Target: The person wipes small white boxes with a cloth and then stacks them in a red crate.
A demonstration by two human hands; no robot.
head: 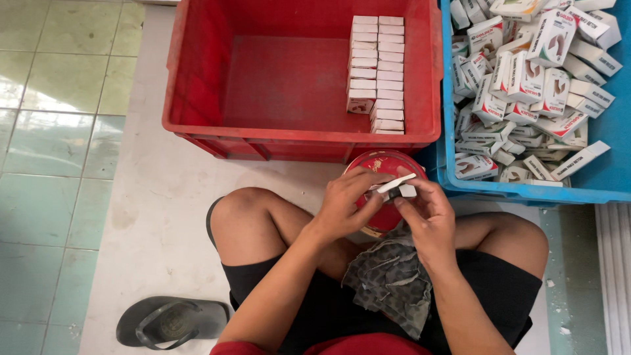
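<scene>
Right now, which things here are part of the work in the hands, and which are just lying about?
In use: small white box held by left hand and right hand; red crate with stacked boxes; blue crate of loose boxes; red round tin.
Lying about: sandal; grey cloth.

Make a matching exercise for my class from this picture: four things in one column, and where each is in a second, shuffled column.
1. red crate
2. blue crate
3. sandal
4. grey rag

a. on the lap
b. holds a loose heap of boxes
c. on the floor by the left knee
d. holds two neat rows of boxes

Pairs: 1-d, 2-b, 3-c, 4-a
</scene>
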